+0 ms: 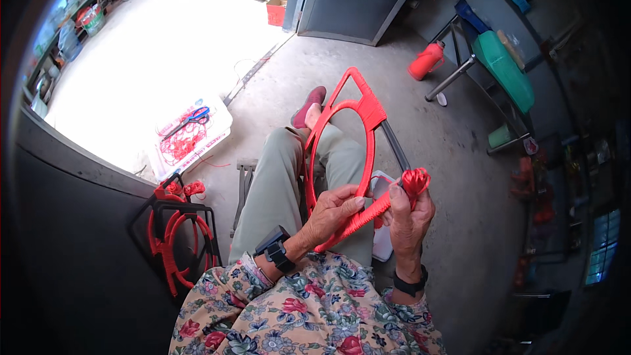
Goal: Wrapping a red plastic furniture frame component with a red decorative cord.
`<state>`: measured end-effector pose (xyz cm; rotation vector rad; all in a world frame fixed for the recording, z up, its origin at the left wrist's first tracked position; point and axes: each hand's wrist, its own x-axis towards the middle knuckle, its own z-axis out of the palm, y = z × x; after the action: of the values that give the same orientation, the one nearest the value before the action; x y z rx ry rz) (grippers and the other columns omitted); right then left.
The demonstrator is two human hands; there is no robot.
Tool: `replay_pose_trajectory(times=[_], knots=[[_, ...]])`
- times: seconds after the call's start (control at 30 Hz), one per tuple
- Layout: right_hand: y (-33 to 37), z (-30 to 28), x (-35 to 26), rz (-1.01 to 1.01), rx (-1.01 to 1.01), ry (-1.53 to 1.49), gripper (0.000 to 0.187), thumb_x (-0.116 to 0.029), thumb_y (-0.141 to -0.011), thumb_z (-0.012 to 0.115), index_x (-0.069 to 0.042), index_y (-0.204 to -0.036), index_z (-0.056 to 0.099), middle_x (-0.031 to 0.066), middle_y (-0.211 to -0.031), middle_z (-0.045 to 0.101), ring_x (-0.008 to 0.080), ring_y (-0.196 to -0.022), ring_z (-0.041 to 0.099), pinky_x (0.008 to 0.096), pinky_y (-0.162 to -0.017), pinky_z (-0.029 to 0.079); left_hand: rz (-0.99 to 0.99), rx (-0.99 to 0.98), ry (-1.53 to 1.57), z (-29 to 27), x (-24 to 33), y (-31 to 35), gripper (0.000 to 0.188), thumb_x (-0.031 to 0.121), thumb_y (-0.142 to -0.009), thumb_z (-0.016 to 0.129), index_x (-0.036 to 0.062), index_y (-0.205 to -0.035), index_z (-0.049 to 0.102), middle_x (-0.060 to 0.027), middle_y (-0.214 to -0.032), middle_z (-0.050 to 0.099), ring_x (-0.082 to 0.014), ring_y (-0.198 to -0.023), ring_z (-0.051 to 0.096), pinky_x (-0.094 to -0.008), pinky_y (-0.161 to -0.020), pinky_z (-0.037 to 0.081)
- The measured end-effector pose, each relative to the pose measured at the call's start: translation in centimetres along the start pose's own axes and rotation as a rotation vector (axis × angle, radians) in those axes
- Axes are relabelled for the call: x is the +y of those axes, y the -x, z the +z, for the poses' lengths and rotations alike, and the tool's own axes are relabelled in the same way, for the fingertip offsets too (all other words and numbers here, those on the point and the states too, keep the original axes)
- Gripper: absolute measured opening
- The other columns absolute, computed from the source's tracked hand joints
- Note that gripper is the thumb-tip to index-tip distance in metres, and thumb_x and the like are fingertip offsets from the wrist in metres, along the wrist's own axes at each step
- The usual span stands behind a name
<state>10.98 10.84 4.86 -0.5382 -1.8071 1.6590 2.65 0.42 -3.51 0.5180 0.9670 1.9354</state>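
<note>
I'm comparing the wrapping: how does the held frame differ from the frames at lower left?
Covering: the held frame has mostly red outer bars, with one dark stretch bare; the lower-left frames show largely black outer bars.
Place: the held frame is between the left hand and right hand; the lower-left frames sit beside the dark panel.
Both have red rings.

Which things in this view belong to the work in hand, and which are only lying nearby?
Seem to belong:
red-wrapped frame, in the left hand
red cord bundle, in the right hand
blue-handled scissors and red strands, in the white tray
red-and-black frames, at left

Seem only nearby:
red flask, at right
green object, farther right
red box, by the door
</note>
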Motion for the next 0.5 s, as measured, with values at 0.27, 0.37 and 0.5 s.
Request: replay_pose_trajectory(times=[0.27,0.37,0.5], knots=[[0.6,-0.5,-1.2,0.098,-0.071,0.015,0.019,-0.019,-0.088,0.067,-0.003,-0.091,0.057,-0.0041,-0.072,0.053,0.0038,-0.061,0.045,0.0208,-0.054,0.037,0.051,0.047,0.074,0.6,0.3,1.1,0.03,0.015,-0.096,0.055,-0.0041,-0.119,0.057,-0.0033,-0.102,0.063,-0.0073,-0.088,0.057,-0.0211,-0.081,0.047],[1.0,-0.5,-1.4,0.059,-0.277,-0.019,0.025,-0.023,-0.088,0.071,-0.003,-0.097,0.059,-0.0039,-0.074,0.055,0.0038,-0.06,0.046,0.0207,-0.053,0.037,0.032,0.083,-0.01,0.2,0.4,2.0,0.033,0.023,-0.096,0.056,-0.0026,-0.117,0.058,-0.0026,-0.095,0.062,-0.0076,-0.082,0.057,-0.0212,-0.075,0.046],[1.4,-1.7,0.1,0.128,-0.198,-0.171,0.024,-0.019,-0.088,0.07,-0.002,-0.101,0.061,-0.004,-0.07,0.054,0.0029,-0.055,0.044,0.0203,-0.048,0.034,0.058,0.146,-0.038,0.3,0.4,2.1,0.04,0.029,-0.096,0.055,-0.0013,-0.122,0.055,-0.0049,-0.099,0.062,-0.0114,-0.09,0.058,-0.0248,-0.082,0.046]])
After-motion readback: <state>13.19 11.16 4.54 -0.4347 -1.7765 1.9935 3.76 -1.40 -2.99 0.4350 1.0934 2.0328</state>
